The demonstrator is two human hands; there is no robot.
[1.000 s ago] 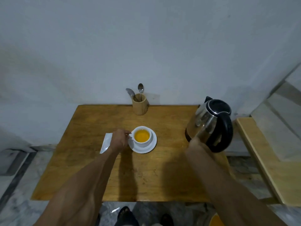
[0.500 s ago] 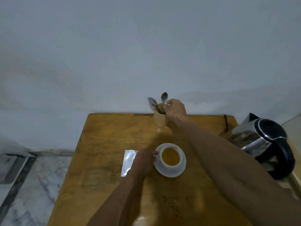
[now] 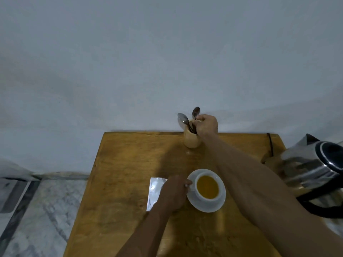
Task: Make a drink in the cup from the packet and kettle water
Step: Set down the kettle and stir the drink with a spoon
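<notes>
A white cup (image 3: pixel 207 188) full of orange liquid stands on a white saucer (image 3: pixel 213 205) near the middle of the wooden table (image 3: pixel 120 182). My left hand (image 3: pixel 174 191) pinches the cup's handle and partly covers a silver packet (image 3: pixel 155 190) lying to the left. My right hand (image 3: pixel 207 125) reaches to the wooden holder (image 3: pixel 191 140) at the table's back edge and grips the stem of the right spoon (image 3: pixel 195 112). A second spoon (image 3: pixel 182 118) leans left in the holder. The steel kettle (image 3: pixel 311 167) with black lid and handle stands at the right.
A grey wall rises just behind the table. A black cord (image 3: pixel 270 143) runs along the table's back right corner. Marble floor (image 3: pixel 37 210) with a dark stripe lies to the left of the table.
My right hand let go of the kettle, reached to the holder and closed on a spoon. The view has shifted left and closer. My left hand stays on the cup's handle.
</notes>
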